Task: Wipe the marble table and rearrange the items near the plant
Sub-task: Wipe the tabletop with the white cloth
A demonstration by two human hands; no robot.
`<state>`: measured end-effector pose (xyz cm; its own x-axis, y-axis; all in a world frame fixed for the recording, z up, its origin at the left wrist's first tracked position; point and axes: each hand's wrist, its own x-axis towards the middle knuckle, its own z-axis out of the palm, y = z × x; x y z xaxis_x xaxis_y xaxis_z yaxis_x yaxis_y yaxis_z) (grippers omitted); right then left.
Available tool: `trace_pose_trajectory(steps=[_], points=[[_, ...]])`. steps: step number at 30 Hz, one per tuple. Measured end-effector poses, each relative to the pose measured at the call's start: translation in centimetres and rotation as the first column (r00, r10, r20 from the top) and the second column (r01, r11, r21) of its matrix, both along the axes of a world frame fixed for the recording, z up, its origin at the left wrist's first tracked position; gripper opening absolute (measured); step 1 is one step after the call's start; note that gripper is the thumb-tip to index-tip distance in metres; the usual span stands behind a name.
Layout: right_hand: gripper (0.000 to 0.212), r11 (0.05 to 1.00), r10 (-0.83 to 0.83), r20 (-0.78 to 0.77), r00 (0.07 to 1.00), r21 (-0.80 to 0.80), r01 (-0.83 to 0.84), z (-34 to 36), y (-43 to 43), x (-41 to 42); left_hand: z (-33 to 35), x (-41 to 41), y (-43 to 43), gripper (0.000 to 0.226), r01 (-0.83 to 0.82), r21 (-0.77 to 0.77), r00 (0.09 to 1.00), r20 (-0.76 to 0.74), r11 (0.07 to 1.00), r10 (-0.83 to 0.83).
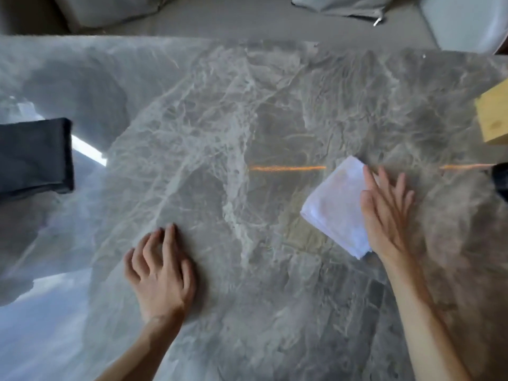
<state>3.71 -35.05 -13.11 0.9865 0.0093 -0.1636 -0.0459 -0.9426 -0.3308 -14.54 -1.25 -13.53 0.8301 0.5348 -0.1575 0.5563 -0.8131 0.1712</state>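
White folded cloth (pixel 335 204) lies diamond-wise, one corner pointing far, under the right hand (pixel 387 215) with spread fingers (pixel 369 180), on the grey-veined marble surface (pixel 220 119); the left hand (pixel 162 273) rests flat, its fingers close together; cushions (pixel 341 5) lie beyond.

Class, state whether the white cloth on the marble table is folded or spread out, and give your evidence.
Folded: the white cloth is a compact pad, stacked layers showing at its near corner.
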Motion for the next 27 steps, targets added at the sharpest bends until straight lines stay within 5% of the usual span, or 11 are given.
trace_pose_trajectory(steps=[4,9,12,19,23,25,27], points=[[0.062,0.969,-0.073,-0.074,0.995,-0.242,0.053,-0.6,1.7,0.2,-0.3,0.1,0.4,0.067,0.034,0.03,0.999,-0.016,0.999,-0.033],[0.065,0.927,-0.274,-0.05,0.961,-0.279,0.25,-1.4,5.7,1.0,-0.5,0.2,0.3,0.068,0.038,0.019,0.998,-0.048,0.999,-0.037],[0.063,0.941,-0.254,-0.027,0.967,-0.239,0.241,-1.3,7.5,1.6,-0.6,0.1,0.3,0.069,0.057,0.039,0.997,-0.055,0.998,-0.055],[0.056,0.98,0.158,-0.02,0.987,-0.119,-0.16,0.3,10.1,1.1,-0.7,0.3,0.2,0.072,0.054,0.036,0.997,-0.059,0.998,-0.052],[0.05,0.74,0.66,-0.089,0.746,-0.089,-0.666,1.2,10.8,-1.0,-0.6,0.4,0.0,0.071,0.052,0.044,0.998,-0.04,0.998,-0.05],[0.051,0.615,0.781,-0.078,0.62,-0.081,-0.784,1.3,10.4,-2.2,-0.7,0.3,0.0,0.07,0.053,0.049,0.998,-0.033,0.997,-0.052],[0.055,0.665,0.741,-0.018,0.671,-0.121,-0.737,1.2,9.5,-3.1,-0.7,0.3,0.0,0.07,0.054,0.047,0.998,-0.042,0.997,-0.052]])
